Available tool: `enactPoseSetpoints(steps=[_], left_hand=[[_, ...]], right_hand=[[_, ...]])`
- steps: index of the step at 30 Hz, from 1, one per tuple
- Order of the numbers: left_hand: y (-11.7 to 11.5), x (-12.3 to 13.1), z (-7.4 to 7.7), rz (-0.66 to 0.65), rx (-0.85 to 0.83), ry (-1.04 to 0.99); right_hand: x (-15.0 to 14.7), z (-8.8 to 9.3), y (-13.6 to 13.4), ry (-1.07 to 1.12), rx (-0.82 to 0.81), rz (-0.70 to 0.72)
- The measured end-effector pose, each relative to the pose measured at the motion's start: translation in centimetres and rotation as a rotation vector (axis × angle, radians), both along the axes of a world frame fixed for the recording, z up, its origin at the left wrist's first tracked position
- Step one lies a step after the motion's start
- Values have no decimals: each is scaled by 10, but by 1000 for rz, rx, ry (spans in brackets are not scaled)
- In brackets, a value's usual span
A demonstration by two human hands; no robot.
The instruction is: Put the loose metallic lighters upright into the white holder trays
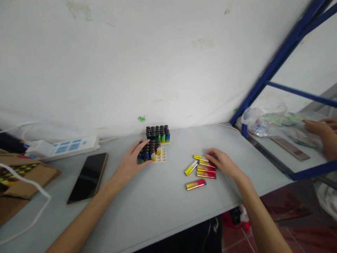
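My left hand is wrapped round the left side of a white tray, with the thumb in front and the fingers behind. Black-topped lighters stand upright in its left part, and bare holes show on the right. Right behind it is a second block of upright lighters. My right hand is over the right ends of several loose red and yellow lighters, its curled fingers on the rearmost ones. A yellow lighter and a red-yellow lighter lie apart, nearer the left and front.
A phone, a power strip and a cardboard box are on the left of the table. A white cable crosses there. Blue metal frame stands right; beyond it, another person's hands are near plastic bags.
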State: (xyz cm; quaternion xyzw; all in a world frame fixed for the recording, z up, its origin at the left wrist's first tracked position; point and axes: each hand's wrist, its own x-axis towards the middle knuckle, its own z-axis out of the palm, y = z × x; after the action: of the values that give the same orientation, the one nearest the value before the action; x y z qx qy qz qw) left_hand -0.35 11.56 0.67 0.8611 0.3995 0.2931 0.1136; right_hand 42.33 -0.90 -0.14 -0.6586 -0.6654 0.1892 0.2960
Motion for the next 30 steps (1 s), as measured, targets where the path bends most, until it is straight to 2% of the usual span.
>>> enactPoseSetpoints(steps=[3,9,13,17,22,26,30], left_hand=[[-9,4,5,12,130,-16],[-43,21,29,30,378,-167],[-49,28,25,31,418,-142],[-24,15,9,126,246,-116],[2,-1,-9,23,-162,-174],[9,-2,-7,-14,-287,-212],[16,-5,-4,-49,-329,-232]], right_hand=[[5,-2,-4,24,18,-6],[9,2,3,-46,-14,95],[4,4,6,-16,-26,85],[6,-4,6,72,-30,-29],[5,-7,17,248,98,-132],[-15,11,33,562,147,-123],[-52,39,51,710,181,6]])
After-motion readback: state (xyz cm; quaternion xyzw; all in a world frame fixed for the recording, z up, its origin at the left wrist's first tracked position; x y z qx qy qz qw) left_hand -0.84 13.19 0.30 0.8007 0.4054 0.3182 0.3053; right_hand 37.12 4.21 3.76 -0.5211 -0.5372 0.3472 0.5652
